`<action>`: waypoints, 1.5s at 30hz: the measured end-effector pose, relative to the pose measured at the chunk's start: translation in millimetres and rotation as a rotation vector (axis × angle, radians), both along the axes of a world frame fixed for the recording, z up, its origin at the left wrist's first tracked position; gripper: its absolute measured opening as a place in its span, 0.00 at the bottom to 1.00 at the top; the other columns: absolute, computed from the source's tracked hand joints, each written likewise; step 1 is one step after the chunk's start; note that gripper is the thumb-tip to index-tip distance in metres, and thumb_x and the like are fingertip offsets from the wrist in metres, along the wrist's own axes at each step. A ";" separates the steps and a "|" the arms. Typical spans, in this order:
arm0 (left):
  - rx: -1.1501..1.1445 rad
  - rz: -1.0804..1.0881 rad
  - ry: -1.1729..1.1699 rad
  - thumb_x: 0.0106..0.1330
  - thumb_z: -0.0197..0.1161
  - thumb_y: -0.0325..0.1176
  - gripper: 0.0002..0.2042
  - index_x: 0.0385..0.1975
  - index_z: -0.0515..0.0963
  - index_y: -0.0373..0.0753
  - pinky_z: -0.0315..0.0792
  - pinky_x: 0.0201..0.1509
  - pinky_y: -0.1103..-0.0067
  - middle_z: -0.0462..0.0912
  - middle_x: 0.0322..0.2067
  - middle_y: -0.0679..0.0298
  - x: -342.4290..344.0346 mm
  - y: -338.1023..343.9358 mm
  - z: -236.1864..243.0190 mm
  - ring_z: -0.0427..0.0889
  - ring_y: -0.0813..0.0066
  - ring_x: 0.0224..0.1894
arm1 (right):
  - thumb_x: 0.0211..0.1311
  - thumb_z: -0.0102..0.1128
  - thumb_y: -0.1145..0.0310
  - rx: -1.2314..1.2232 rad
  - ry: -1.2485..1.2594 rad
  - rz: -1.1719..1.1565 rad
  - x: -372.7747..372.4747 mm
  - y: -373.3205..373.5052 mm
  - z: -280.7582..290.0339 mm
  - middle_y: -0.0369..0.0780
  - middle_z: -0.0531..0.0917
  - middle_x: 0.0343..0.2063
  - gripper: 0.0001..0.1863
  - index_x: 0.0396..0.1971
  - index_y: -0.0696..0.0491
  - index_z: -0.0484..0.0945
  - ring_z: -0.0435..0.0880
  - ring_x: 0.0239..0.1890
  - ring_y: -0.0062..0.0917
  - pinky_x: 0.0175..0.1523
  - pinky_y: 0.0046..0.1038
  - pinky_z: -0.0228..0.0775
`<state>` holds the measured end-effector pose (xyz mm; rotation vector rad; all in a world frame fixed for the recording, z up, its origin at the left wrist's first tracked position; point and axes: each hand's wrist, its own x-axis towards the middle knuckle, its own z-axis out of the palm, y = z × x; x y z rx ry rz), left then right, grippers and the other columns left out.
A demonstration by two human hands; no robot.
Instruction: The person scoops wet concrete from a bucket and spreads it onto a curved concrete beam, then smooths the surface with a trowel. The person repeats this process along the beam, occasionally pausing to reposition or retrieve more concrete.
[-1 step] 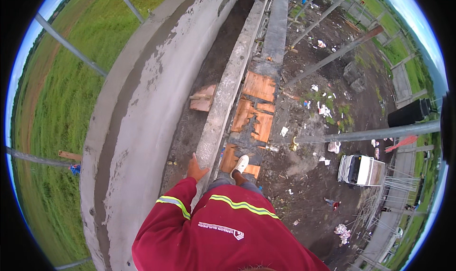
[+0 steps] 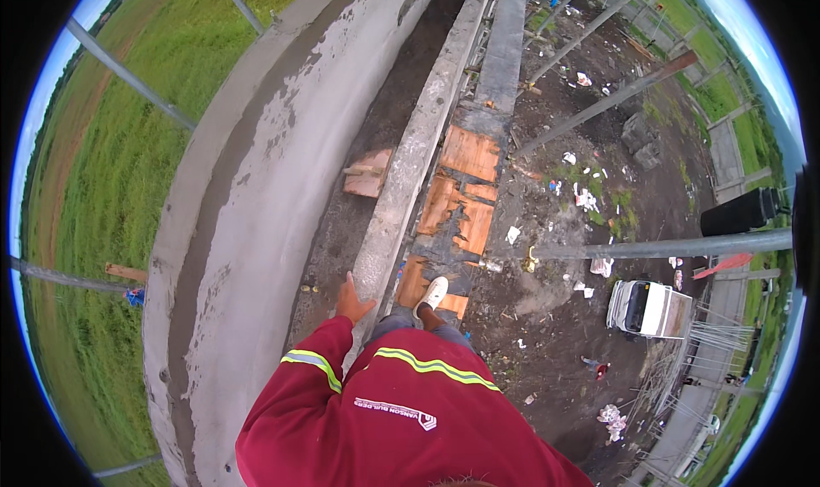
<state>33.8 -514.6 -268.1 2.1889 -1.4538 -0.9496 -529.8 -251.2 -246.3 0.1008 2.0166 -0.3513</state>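
Observation:
My left hand (image 2: 351, 301) rests on the narrow concrete ledge (image 2: 407, 167), thumb and fingers apart, holding nothing. Its sleeve is dark red with a reflective band. My right hand is hidden from view. Beside the ledge, my foot in a white shoe (image 2: 434, 293) stands on a plank walkway (image 2: 470, 152) whose dark surface has peeled to orange wood in places. In the trough left of the ledge lies a wooden block (image 2: 369, 173), its exact shape hard to make out.
A tall plastered wall (image 2: 256, 205) curves along my left, with grass beyond. Metal poles (image 2: 658, 246) cross on the right beside a black cylindrical object (image 2: 740, 210). Far below are littered ground, a white truck (image 2: 642, 308) and a person (image 2: 597, 366).
The whole view has shifted very slightly. My left hand stays on the ledge, and my foot stays on the planks.

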 end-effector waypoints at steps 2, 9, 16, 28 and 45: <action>0.051 0.005 0.004 0.48 0.77 0.48 0.59 0.74 0.42 0.33 0.60 0.70 0.61 0.62 0.64 0.40 -0.1 -0.6 1.8 0.62 0.46 0.68 | 0.60 0.65 0.42 -0.121 -0.119 0.117 6.8 -77.0 -2.5 0.41 0.82 0.45 0.35 0.58 0.53 0.73 0.81 0.45 0.31 0.45 0.41 0.74; 0.232 0.117 -0.030 0.48 0.75 0.52 0.58 0.75 0.41 0.44 0.64 0.67 0.55 0.64 0.65 0.47 -8.6 3.0 15.6 0.64 0.43 0.67 | 0.71 0.57 0.52 -0.861 -0.113 0.629 58.7 -393.6 71.3 0.43 0.81 0.50 0.29 0.63 0.56 0.69 0.81 0.51 0.27 0.55 0.30 0.72; -0.067 0.623 0.226 0.60 0.65 0.48 0.33 0.64 0.68 0.40 0.69 0.63 0.60 0.72 0.59 0.48 15.2 16.1 -11.7 0.71 0.48 0.63 | 0.70 0.57 0.48 -0.605 -0.048 0.949 123.5 -445.4 108.3 0.42 0.82 0.51 0.30 0.63 0.53 0.70 0.82 0.50 0.27 0.52 0.30 0.72; 0.531 0.165 -0.253 0.69 0.52 0.31 0.23 0.65 0.68 0.47 0.61 0.68 0.49 0.62 0.69 0.55 138.9 42.7 -143.7 0.61 0.52 0.70 | 0.68 0.62 0.61 -1.079 -0.021 1.520 353.4 -521.8 82.9 0.47 0.85 0.44 0.21 0.54 0.59 0.76 0.85 0.46 0.28 0.53 0.30 0.75; 0.172 0.407 -0.003 0.61 0.61 0.37 0.16 0.42 0.71 0.30 0.73 0.45 0.54 0.82 0.34 0.40 104.0 78.3 -61.6 0.81 0.38 0.40 | 0.67 0.59 0.55 -1.470 0.497 1.817 462.5 -609.4 3.5 0.48 0.82 0.45 0.21 0.51 0.55 0.77 0.83 0.47 0.42 0.54 0.39 0.72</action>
